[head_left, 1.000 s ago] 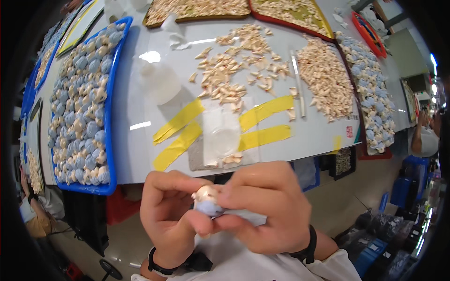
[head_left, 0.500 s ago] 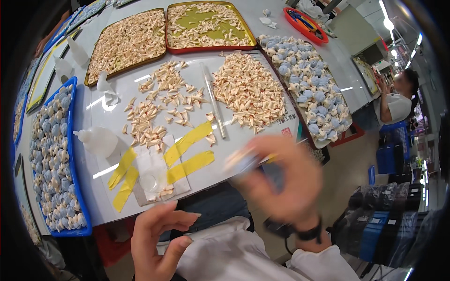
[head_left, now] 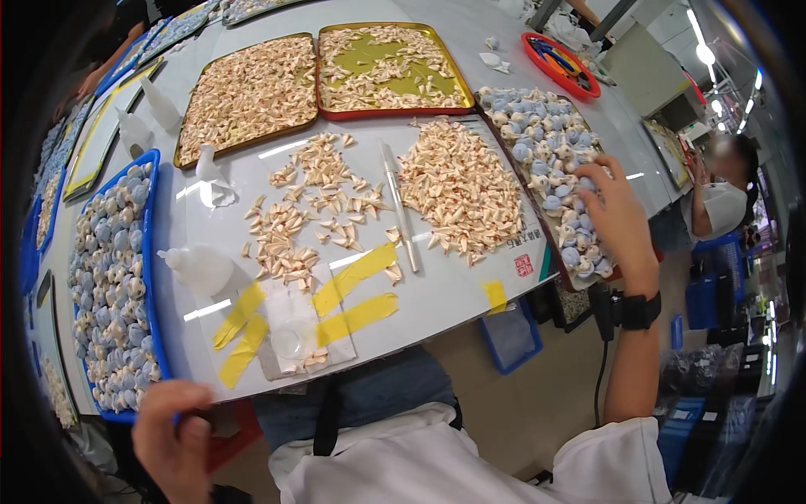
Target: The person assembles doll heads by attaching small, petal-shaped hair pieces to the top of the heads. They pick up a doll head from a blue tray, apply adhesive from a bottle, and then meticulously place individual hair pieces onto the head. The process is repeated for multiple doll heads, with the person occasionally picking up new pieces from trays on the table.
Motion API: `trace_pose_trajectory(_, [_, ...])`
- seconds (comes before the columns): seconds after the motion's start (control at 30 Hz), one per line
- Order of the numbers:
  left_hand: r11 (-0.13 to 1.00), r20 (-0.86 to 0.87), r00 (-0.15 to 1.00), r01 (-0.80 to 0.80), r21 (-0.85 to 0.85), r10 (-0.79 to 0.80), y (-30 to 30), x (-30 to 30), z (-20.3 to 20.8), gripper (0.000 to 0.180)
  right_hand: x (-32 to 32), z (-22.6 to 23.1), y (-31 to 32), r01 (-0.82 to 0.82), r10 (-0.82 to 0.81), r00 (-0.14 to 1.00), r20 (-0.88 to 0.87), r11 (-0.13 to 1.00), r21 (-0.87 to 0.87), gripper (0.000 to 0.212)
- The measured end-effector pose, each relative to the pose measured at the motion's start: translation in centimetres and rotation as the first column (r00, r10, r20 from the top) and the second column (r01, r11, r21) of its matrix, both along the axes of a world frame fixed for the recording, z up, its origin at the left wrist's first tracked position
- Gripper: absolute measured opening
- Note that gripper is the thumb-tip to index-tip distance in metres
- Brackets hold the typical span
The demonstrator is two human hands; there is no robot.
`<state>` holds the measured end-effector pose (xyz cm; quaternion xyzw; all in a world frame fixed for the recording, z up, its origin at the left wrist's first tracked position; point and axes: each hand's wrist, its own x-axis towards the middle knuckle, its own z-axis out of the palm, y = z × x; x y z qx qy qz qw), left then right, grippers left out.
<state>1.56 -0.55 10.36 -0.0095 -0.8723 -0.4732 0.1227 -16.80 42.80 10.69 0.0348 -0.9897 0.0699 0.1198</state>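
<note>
My right hand (head_left: 620,220) reaches over the dark-rimmed tray (head_left: 537,206) on the right, fingers apart and curved down onto small blue-and-cream figures (head_left: 550,143); no piece shows gripped. Low at the left, my left hand (head_left: 175,437) hangs beside the near corner of a blue tray (head_left: 156,336), thumb and fingers apart, nothing visible in it. That tray is filled with similar blue-and-cream pieces (head_left: 113,260). Between the hands, on the table, lie a large heap of small cream pointed pieces (head_left: 457,189) and a looser scatter of them (head_left: 290,231).
Yellow tape strips (head_left: 357,319) surround a small clear round dish (head_left: 294,339) at the table's front edge. A white squeeze bottle (head_left: 198,269) and a clear tube (head_left: 398,206) lie nearby. Farther back are two golden trays (head_left: 395,107) and a red basket (head_left: 526,42). Another person (head_left: 724,197) sits at right.
My right hand, which held a blurred blue-and-cream piece near the front edge, has moved right to the figures' tray. My left hand has shifted left toward the blue tray. The view has shifted slightly.
</note>
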Motion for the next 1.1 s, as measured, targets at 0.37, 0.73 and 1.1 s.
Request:
trace_pose_trajectory(0.37, [0.844,0.019,0.963,-0.227,-0.486,0.27,-17.2,-4.5,0.0,0.041,0.7,2.5,-3.5,-0.057,0.057,0.998,-0.006,0.992,-0.114,0.024])
trace_pose_trajectory(0.73, [0.7,0.237,0.967,0.107,-0.706,0.091,-11.5,-7.0,0.8,0.042,-3.0,-0.9,-12.4,-0.503,0.541,0.825,0.166,0.835,-0.224,0.015])
trace_pose_trajectory(1.1, [0.813,0.22,0.939,-0.093,-0.575,0.264,-13.9,-3.8,1.6,0.025,-2.7,-0.7,-11.9,-0.481,0.477,0.876,-0.074,0.852,-0.208,0.004])
